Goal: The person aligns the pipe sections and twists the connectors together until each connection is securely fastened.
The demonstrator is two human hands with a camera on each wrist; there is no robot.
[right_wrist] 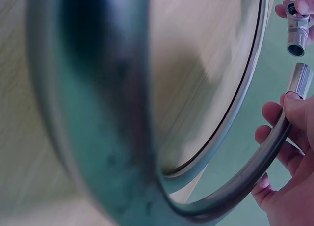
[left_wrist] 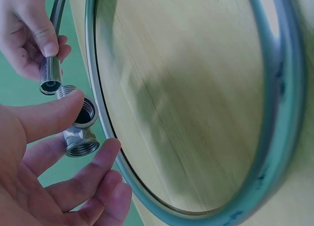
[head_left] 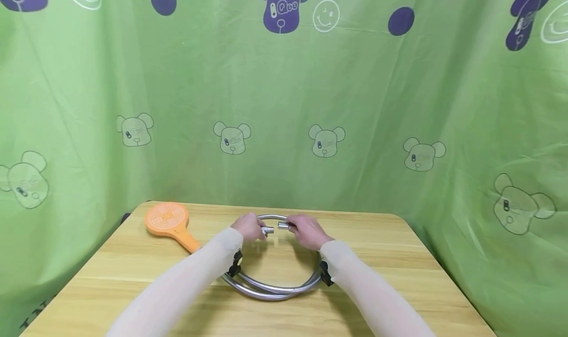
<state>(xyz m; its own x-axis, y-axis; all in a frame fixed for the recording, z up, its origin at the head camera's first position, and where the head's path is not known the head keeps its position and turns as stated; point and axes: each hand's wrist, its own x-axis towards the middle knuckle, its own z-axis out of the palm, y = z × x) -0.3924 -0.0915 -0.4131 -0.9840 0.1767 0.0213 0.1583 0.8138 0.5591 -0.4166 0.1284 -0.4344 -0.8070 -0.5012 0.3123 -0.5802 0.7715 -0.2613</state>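
Note:
Between thumb and fingers, my left hand (head_left: pixel 248 227) pinches a small metal tee fitting (left_wrist: pixel 74 135). Its threaded stub points at the other hand, and two threaded openings show in the left wrist view. My right hand (head_left: pixel 309 232) grips the metal end nut (right_wrist: pixel 300 79) of a silver shower hose (head_left: pixel 272 296), thumb close behind the nut. A small gap separates nut and stub, which face each other roughly in line. The hose lies coiled in loops on the table below and around the hands.
An orange shower head (head_left: pixel 167 219) lies at the table's back left, its handle partly behind the left sleeve (head_left: pixel 191 273). The wooden table (head_left: pixel 377 302) ends at a green patterned curtain (head_left: pixel 275 85) behind and on both sides. Black camera mounts (head_left: pixel 326 273) sit at both wrists.

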